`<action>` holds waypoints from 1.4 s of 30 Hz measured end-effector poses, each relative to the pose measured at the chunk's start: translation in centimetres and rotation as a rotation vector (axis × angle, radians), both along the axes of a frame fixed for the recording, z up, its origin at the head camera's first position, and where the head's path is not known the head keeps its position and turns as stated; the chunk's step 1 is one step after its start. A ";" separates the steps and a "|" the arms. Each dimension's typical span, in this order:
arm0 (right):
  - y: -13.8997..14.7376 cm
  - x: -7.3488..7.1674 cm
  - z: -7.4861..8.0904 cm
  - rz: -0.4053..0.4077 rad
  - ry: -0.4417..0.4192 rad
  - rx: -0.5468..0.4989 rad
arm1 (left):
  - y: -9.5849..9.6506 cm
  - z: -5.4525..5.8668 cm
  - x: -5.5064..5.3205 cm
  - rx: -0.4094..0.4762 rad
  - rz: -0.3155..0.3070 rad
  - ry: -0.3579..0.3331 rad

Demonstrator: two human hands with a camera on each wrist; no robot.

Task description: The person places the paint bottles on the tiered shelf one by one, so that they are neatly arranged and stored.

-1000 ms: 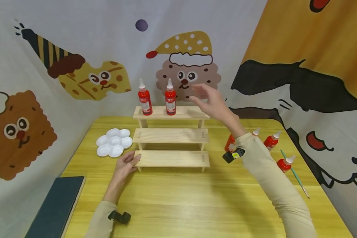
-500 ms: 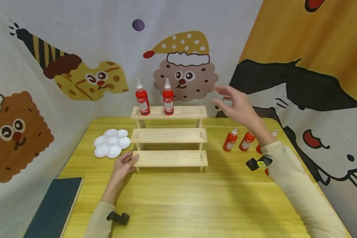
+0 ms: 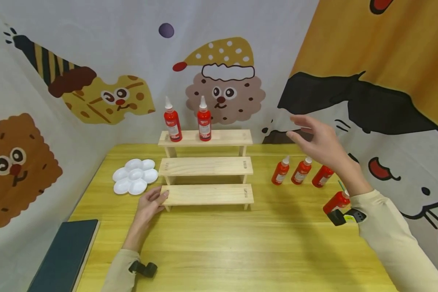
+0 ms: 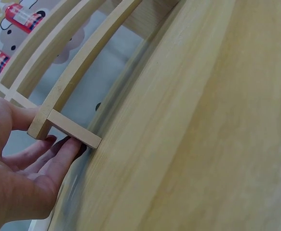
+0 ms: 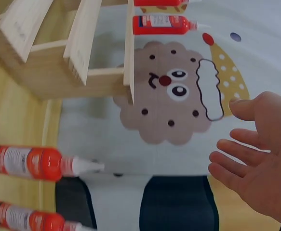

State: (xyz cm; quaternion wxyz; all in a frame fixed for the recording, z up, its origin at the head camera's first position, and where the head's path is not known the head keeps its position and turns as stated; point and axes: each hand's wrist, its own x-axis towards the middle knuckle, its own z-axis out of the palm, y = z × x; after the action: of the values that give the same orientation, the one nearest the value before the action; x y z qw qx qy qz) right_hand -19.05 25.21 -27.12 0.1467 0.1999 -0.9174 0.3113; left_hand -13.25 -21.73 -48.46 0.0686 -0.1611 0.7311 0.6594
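Note:
A three-step wooden display stand [image 3: 206, 194] stands mid-table. On its top step are two upright red bottles with white pointed caps, a left one [image 3: 173, 126] and a middle one [image 3: 204, 125]. My left hand [image 3: 146, 209] grips the left end of the lowest step. In the left wrist view the thumb lies over the board and the fingers [image 4: 65, 159] reach under it by the leg. My right hand [image 3: 323, 142] hangs in the air right of the stand, fingers spread and holding nothing. Below it, several more red bottles [image 3: 280, 173] stand on the table, one partly behind the wrist.
A white flower-shaped paint palette [image 3: 136, 175] lies left of the stand. A dark green book [image 3: 63, 253] is at the table's left edge. Behind the table hangs a cartoon-printed curtain [image 3: 131, 32]. Part of a green brush [image 3: 341, 185] shows beside the right forearm.
My right hand has moved rightward from beside the stand's top step to above the bottles on the right. My left hand keeps its grip on the lowest step; the view shifts slightly right.

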 end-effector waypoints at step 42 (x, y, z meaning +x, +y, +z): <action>13.1 8.5 -9.1 -0.212 -0.197 0.066 | 0.1 -0.1 0.3 -0.003 0.011 0.013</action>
State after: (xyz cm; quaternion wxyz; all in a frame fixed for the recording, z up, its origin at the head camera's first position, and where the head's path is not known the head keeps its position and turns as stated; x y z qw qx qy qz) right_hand -10.54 38.33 -36.26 0.0815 0.0753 -0.9531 0.2817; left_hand -12.96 -21.61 -48.54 0.0600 -0.1611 0.7315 0.6598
